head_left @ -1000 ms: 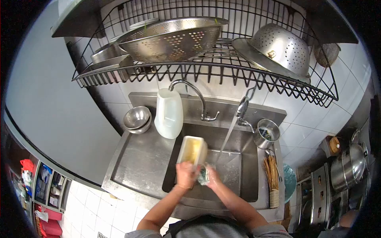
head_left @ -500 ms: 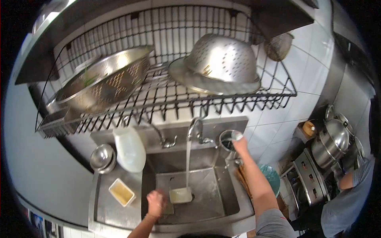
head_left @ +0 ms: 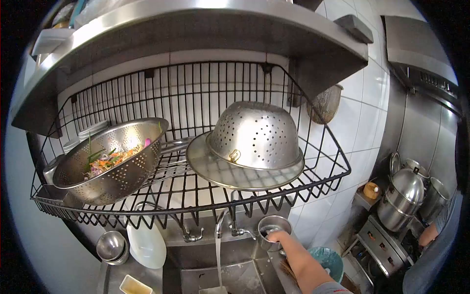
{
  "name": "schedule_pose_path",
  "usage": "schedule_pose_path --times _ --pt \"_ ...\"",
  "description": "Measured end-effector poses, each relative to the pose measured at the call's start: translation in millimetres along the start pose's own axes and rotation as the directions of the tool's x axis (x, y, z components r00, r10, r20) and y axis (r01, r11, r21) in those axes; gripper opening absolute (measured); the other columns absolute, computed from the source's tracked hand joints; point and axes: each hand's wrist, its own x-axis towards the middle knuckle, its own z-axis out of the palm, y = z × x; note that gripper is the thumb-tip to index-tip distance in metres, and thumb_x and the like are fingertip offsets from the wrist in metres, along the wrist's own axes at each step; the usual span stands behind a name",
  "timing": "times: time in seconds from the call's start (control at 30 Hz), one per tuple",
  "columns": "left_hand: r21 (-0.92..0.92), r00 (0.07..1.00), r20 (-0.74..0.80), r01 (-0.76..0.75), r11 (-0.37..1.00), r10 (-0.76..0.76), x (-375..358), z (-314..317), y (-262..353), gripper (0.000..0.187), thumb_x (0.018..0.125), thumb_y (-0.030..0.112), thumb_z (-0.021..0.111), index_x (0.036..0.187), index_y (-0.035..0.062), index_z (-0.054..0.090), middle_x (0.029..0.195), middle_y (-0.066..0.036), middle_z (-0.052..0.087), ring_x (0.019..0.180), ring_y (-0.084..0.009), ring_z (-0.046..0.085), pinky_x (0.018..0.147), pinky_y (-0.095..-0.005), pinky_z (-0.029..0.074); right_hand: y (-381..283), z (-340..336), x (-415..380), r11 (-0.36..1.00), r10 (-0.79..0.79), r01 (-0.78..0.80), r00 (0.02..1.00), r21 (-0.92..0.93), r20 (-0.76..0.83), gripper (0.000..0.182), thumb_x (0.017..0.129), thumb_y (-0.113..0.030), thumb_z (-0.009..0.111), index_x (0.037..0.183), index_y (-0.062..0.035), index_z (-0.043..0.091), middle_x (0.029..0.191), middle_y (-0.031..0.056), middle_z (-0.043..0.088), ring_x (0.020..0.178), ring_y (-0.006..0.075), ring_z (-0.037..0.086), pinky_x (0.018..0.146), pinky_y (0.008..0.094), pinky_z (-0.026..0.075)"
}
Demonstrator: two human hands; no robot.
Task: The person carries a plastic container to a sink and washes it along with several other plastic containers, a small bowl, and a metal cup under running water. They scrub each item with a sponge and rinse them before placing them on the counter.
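While the left hand is unseen, the right hand (head_left: 280,237) reaches toward eleven o'clock into the metal pot (head_left: 269,246) at the sink's (head_left: 248,277) one o'clock; its grip's closure and hold I cannot tell.

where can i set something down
Free: the grey steel sink floor right of the clear running water; a small steel counter patch between stacked round silver bowls and rectangular white tub. Crowded: around the round silver pot, where the right hand is.

Light bright, diffuse. Glare on steel shelf (head_left: 196,22) rim and upturned colander (head_left: 259,138); shelf underside shadowed. Fisheye curvature strong; corners black.
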Motion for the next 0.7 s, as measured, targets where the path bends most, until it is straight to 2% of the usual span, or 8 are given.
schedule_pose_path --times 0.1,0.23,0.33,0.4,0.5,0.57,0.6,0.7 --pt "-0.053 0.994 0.110 0.008 0.999 -0.002 -4 -4 -1 0.027 0.078 0.014 0.055 0.102 0.0040 0.058 0.095 -0.014 0.060 0.086 -0.0305 0.058 0.073 -0.0436 0.046 37 45 55 0.995 0.038 -0.022 0.985 0.096 -0.168 0.043 0.078 -0.017 0.046 0.116 0.0001 0.052 0.115 0.0205 0.055 0.107 0.0303 0.053 0.086 0.0397 0.042" --pt "-0.187 0.956 0.288 -0.003 0.982 0.058 -16 9 1 0.025 0.078 0.014 0.056 0.101 0.0038 0.059 0.093 -0.014 0.061 0.085 -0.0304 0.060 0.071 -0.0430 0.047 32 36 59 0.980 0.096 -0.067 0.984 0.185 -0.148 0.043 0.071 -0.015 0.058 0.113 -0.0076 0.056 0.119 0.0201 0.052 0.113 0.0332 0.048 0.097 0.0437 0.034" --pt "-0.226 1.000 -0.003 0.025 0.974 -0.027 -34 23 9 0.022 0.078 0.015 0.058 0.096 0.0023 0.060 0.092 -0.016 0.062 0.088 -0.0301 0.061 0.070 -0.0434 0.050 0 3 -14 0.996 0.091 -0.090 0.903 0.024 -0.419 0.038 0.071 -0.008 0.054 0.108 -0.0102 0.058 0.109 0.0199 0.054 0.104 0.0377 0.050 0.096 0.0539 0.032" --pt "-0.232 0.989 0.060 0.147 0.962 -0.136 -58 4 18 0.032 0.088 0.016 0.043 0.116 0.0028 0.048 0.112 -0.017 0.054 0.102 -0.0300 0.054 0.084 -0.0400 0.045 -8 3 -19 0.979 0.197 -0.108 0.700 0.171 -0.686 0.030 0.068 -0.005 0.057 0.097 -0.0107 0.059 0.105 0.0177 0.053 0.098 0.0362 0.051 0.088 0.0471 0.040" --pt "-0.482 0.965 -0.054 0.201 0.853 -0.258 -41 29 15 0.031 0.087 0.021 0.044 0.111 0.0025 0.052 0.109 -0.015 0.056 0.105 -0.0321 0.052 0.085 -0.0417 0.045 -46 -13 -75 0.953 0.191 0.119 0.479 0.279 -0.857 0.031 0.066 -0.002 0.059 0.095 -0.0132 0.058 0.104 0.0155 0.051 0.097 0.0350 0.050 0.080 0.0430 0.044" --pt "-0.293 0.966 -0.234 0.035 0.956 -0.107 -10 61 4 0.029 0.084 0.022 0.047 0.100 0.0010 0.058 0.103 -0.018 0.058 0.098 -0.0329 0.056 0.083 -0.0430 0.046 -83 5 -121 0.939 0.063 0.263 0.500 0.221 -0.864 0.033 0.065 -0.002 0.060 0.095 -0.0143 0.057 0.102 0.0144 0.051 0.096 0.0341 0.051 0.080 0.0424 0.044" --pt "-0.422 0.950 -0.281 0.003 0.906 -0.134 -19 59 5 0.028 0.082 0.023 0.049 0.096 0.0003 0.059 0.098 -0.019 0.059 0.093 -0.0345 0.057 0.081 -0.0435 0.047 -102 18 -133 0.922 0.003 0.333 0.503 0.197 -0.864 0.033 0.064 -0.002 0.060 0.095 -0.0149 0.057 0.101 0.0139 0.051 0.096 0.0337 0.051 0.080 0.0421 0.045" --pt "-0.589 0.863 -0.411 -0.005 0.808 -0.294 -37 31 19 0.028 0.079 0.025 0.052 0.086 -0.0015 0.060 0.082 -0.021 0.062 0.082 -0.0385 0.059 0.075 -0.0444 0.048 -156 110 -147 0.922 -0.216 0.330 0.873 0.202 -0.437 0.037 0.070 -0.008 0.060 0.103 -0.0218 0.056 0.110 0.0145 0.051 0.099 0.0343 0.052 0.080 0.0424 0.046"
